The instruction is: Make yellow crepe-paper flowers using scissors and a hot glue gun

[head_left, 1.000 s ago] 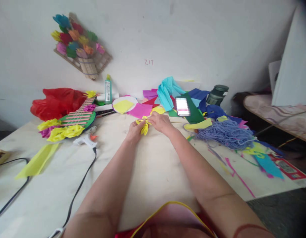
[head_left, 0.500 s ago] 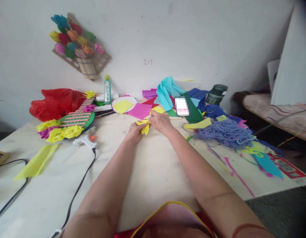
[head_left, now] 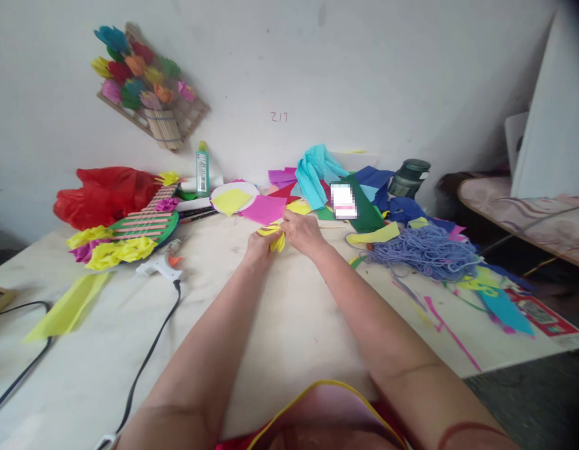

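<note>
Between my two hands is a small piece of yellow crepe paper (head_left: 278, 241), gathered into folds with a loose end hanging down. My left hand (head_left: 262, 244) is closed on its left side, the thumb lying over the folds. From the right, my right hand (head_left: 302, 231) pinches the same paper with bent fingers. Both hands are close together above the white table (head_left: 289, 337). Just behind them lie a magenta paper sheet (head_left: 265, 209) and a yellow paper piece (head_left: 301, 207). The fingertips partly hide the yellow paper.
At left stand a guitar-shaped craft (head_left: 139, 226) with paper flowers, a white glue gun (head_left: 158, 269) with a black cord, and a yellow paper strip (head_left: 69, 306). Blue yarn (head_left: 425, 253) lies at right. A phone (head_left: 344, 200) and a green bottle (head_left: 202, 170) are at the back.
The yellow paper's hanging end has shifted slightly up and to the right, nearer my right fingers. Both hands keep their hold, with the left wrist turned a little.
</note>
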`<state>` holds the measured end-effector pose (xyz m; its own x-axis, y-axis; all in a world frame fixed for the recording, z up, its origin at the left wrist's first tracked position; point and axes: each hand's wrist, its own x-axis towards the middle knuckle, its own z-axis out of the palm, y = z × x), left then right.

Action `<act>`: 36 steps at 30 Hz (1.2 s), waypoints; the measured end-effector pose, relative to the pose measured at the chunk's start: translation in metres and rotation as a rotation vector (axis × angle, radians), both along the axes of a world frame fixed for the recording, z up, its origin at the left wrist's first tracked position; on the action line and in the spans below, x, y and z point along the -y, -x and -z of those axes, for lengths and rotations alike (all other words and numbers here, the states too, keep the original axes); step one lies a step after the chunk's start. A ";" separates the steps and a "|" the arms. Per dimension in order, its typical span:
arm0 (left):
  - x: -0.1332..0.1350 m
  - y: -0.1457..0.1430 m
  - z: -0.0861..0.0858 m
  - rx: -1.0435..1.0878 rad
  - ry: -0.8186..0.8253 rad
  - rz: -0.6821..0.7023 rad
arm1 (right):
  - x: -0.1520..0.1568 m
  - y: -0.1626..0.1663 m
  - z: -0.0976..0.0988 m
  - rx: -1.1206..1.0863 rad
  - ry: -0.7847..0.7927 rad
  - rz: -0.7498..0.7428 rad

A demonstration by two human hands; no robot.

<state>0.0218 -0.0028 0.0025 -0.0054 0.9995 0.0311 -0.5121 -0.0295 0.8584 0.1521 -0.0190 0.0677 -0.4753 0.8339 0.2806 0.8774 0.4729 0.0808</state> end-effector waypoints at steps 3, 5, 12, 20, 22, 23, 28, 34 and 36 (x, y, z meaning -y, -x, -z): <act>-0.002 -0.001 0.003 0.045 0.055 0.023 | 0.000 -0.001 0.003 0.010 -0.030 -0.023; -0.003 -0.001 0.004 0.059 0.062 0.037 | -0.001 -0.003 0.004 0.018 -0.041 -0.026; -0.003 0.000 0.001 0.023 0.048 0.036 | -0.003 -0.006 0.007 0.029 -0.074 -0.015; 0.000 0.004 -0.001 0.035 0.014 0.070 | -0.011 -0.011 0.011 -0.035 -0.057 0.002; 0.000 0.004 -0.002 0.032 0.026 0.070 | -0.012 -0.012 0.011 -0.042 -0.056 0.003; 0.000 0.004 -0.002 0.033 0.031 0.067 | -0.012 -0.012 0.011 -0.042 -0.054 0.005; -0.002 0.005 -0.001 0.045 0.049 0.058 | -0.009 -0.010 0.010 -0.029 -0.017 0.020; -0.003 0.006 0.001 0.022 0.024 0.020 | -0.006 -0.009 0.007 -0.030 0.010 0.028; -0.002 0.006 0.002 0.026 0.024 0.008 | -0.005 -0.008 0.006 -0.041 0.014 0.023</act>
<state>0.0155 -0.0004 0.0008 0.0018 1.0000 0.0073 -0.5343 -0.0052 0.8453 0.1603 -0.0137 0.0615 -0.4444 0.8482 0.2881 0.8904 0.4536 0.0380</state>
